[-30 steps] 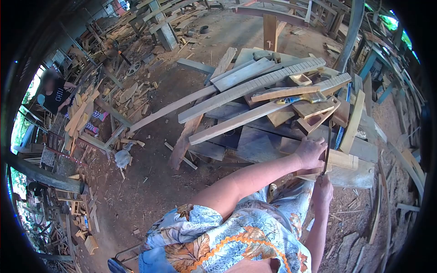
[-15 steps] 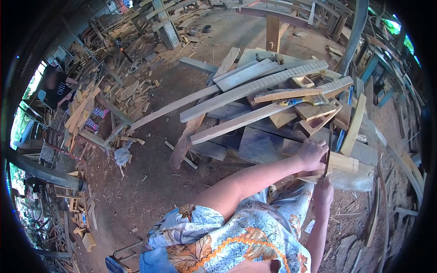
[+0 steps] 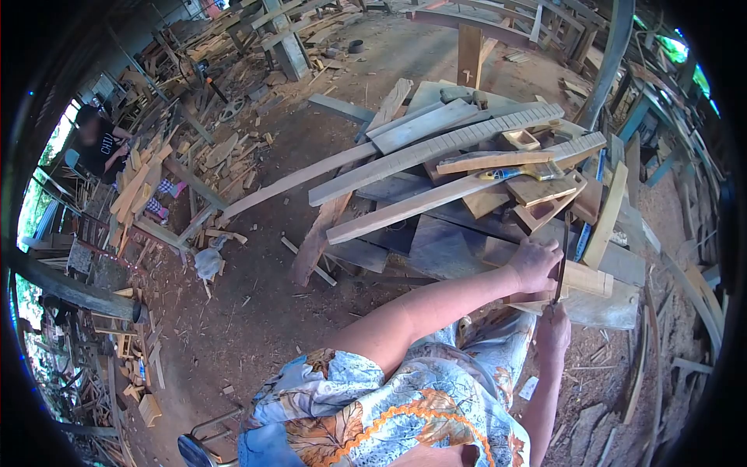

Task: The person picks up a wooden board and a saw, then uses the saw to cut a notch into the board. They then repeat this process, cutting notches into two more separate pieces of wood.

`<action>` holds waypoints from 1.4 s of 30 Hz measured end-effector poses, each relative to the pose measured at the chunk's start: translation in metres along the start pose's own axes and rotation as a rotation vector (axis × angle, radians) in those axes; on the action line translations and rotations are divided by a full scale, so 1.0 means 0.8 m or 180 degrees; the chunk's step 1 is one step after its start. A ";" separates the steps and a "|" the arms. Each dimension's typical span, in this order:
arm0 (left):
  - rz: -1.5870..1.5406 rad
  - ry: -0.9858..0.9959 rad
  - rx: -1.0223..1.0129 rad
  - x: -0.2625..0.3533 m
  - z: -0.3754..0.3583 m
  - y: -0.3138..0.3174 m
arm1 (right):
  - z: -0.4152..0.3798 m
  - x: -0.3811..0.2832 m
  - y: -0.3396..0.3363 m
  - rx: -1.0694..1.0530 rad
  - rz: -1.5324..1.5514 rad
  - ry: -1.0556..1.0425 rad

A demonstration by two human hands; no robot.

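Observation:
My right hand is closed round the near end of a handsaw. Its thin dark blade, seen nearly edge-on, points away from me. Just left of the blade, my left hand is closed on a pale wooden piece, mostly hidden under the palm and fingers. Right of the blade a light wooden block lies on the worktable's grey board. A curved wooden piece leans beside a blue strip-like tool.
Long notched strips and small wooden boxes are piled on the worktable, with a paintbrush among them. A person sits at far left by stacked wood pieces. A post stands behind; scraps litter the floor.
The view has shifted very slightly. Both my hands and the saw stay in nearly the same place. The seated person's arms have moved a little.

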State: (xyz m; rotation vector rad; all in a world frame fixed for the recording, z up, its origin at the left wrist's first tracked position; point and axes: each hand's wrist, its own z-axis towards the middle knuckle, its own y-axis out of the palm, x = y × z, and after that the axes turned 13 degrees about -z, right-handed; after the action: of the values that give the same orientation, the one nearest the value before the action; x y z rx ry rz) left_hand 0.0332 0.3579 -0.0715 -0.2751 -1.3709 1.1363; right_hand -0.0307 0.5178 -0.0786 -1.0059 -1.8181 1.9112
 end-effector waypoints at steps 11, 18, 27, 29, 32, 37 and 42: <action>0.0006 0.0000 -0.0002 -0.001 0.000 0.002 | 0.002 0.003 0.004 0.0019 -0.0028 0.0010; -0.0024 -0.0024 -0.0029 -0.001 0.000 0.002 | 0.000 0.000 -0.003 -0.0010 0.0048 0.0017; -0.0090 -0.0059 -0.0071 0.001 0.000 -0.002 | -0.016 0.010 -0.003 -0.0067 -0.0163 -0.0051; -0.0077 -0.0031 -0.0062 0.001 -0.001 -0.002 | -0.020 0.014 0.001 -0.0075 -0.0137 -0.0063; -0.0065 -0.0003 -0.0053 0.000 -0.001 -0.003 | -0.026 0.018 0.003 0.0023 -0.0061 -0.0153; -0.0086 -0.0003 -0.0059 -0.001 0.000 -0.001 | -0.028 0.014 -0.007 -0.0095 -0.0086 -0.0059; -0.0114 -0.0094 -0.0121 0.001 0.001 -0.002 | -0.020 0.023 0.002 -0.0031 -0.0148 -0.0136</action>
State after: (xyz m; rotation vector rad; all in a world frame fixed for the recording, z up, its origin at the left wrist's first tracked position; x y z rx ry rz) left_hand 0.0335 0.3572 -0.0696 -0.2610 -1.4193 1.0893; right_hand -0.0326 0.5420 -0.0840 -0.9244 -1.8592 1.9124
